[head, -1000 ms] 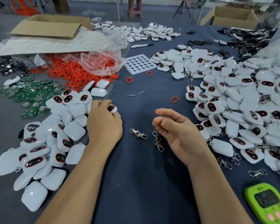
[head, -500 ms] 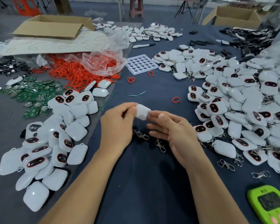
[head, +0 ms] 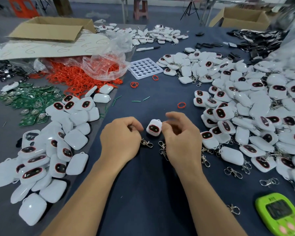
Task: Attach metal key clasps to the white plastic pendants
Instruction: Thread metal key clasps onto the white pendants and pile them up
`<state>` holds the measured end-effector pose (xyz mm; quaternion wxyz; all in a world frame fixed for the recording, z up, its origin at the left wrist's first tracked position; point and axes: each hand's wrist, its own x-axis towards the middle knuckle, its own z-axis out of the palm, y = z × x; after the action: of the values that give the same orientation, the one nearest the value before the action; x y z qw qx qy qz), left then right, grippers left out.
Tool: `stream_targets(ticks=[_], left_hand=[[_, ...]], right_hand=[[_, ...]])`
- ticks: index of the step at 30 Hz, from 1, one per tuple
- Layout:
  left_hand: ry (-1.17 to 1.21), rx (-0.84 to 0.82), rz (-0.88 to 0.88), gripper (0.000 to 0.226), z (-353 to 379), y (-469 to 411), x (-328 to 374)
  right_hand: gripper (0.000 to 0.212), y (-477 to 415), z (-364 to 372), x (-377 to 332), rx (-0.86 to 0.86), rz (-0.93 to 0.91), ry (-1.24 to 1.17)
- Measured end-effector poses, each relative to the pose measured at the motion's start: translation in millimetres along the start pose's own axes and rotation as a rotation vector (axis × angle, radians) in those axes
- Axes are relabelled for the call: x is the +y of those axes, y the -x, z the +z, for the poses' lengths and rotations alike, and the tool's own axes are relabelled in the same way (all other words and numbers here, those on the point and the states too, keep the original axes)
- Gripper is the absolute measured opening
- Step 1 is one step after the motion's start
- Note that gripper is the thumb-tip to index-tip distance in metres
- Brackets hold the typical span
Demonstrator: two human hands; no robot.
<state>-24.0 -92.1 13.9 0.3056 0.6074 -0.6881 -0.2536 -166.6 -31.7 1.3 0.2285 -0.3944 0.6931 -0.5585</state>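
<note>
A white pendant [head: 154, 128] with a dark, red-rimmed face stands between my hands, its loop at the top. My right hand [head: 181, 138] pinches its right edge with the thumb, and the fingers above it are blurred. My left hand [head: 120, 139] is just left of the pendant and does not touch it. Its fingers curl down over a metal clasp [head: 146, 143] whose end sticks out from under the hand, so a grip cannot be made out. Two or three more clasps [head: 162, 148] lie by my right wrist.
Heaps of white pendants lie on the left [head: 46, 150] and right [head: 245, 108], the right ones with clasps. Loose clasps [head: 233, 172] lie at the right front beside a green timer [head: 281, 214]. Behind are orange rings [head: 78, 77], green circuit boards [head: 29, 103], a white tray [head: 144, 68] and cardboard boxes [head: 48, 29].
My left hand took a pendant from the left heap and brought it to the middle. My right hand now holds it. The left hand let go and dropped towards the clasp.
</note>
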Motion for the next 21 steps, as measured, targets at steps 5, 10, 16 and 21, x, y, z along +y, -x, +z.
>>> stream_targets(ticks=[5,10,16,21], left_hand=[[-0.083,-0.203,0.072,0.029,-14.6,-1.8,-7.0],[-0.113,-0.303,0.158,0.032,-22.0,-4.9,-11.5],[-0.038,-0.261,0.119,0.028,-18.0,-3.6,-13.3],[0.043,-0.163,0.099,0.023,-10.8,0.9,-9.9]], right_hand=[[0.057,0.6,12.6,4.0,-0.219,-0.201,0.651],[0.037,1.9,12.0,6.1,-0.164,-0.218,0.558],[0.059,5.7,1.6,1.2,-0.093,-0.188,0.231],[0.051,3.9,-1.5,-1.3,-0.019,-0.099,0.126]])
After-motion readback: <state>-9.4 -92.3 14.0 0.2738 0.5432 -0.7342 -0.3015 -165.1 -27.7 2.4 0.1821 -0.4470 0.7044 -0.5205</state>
